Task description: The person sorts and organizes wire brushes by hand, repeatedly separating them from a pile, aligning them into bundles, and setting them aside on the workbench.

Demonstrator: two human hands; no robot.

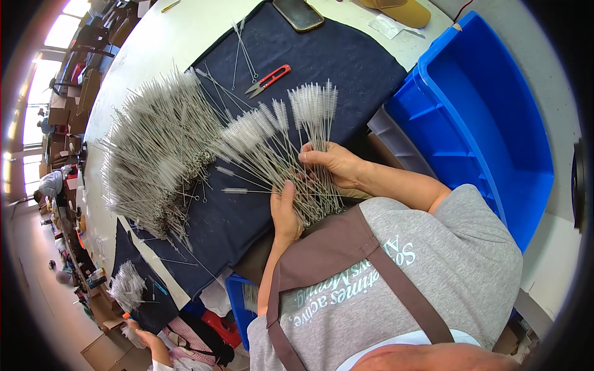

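My left hand [286,212] is closed around the wire handles of a fanned bundle of small tube brushes [250,133], the thumb lying on top. With thumb and fingers, my right hand [336,163] grips the stems of a tighter bunch of tube brushes [314,108], their white bristle heads pointing away from me. The handles of both bunches run together near my apron. Left of my hands, a large heap of tube brushes [164,133] with looped wire ends covers the dark blue cloth [346,59]. Red thread snips [269,80] lie beyond the bundles beside a few loose brushes [244,52].
A phone [299,13] rests at the cloth's far edge, and a tan cap [405,11] is at the far right. Blue plastic bins [482,117] stand at my right. At lower left, another person's hand [145,337] is near a smaller brush pile [128,286].
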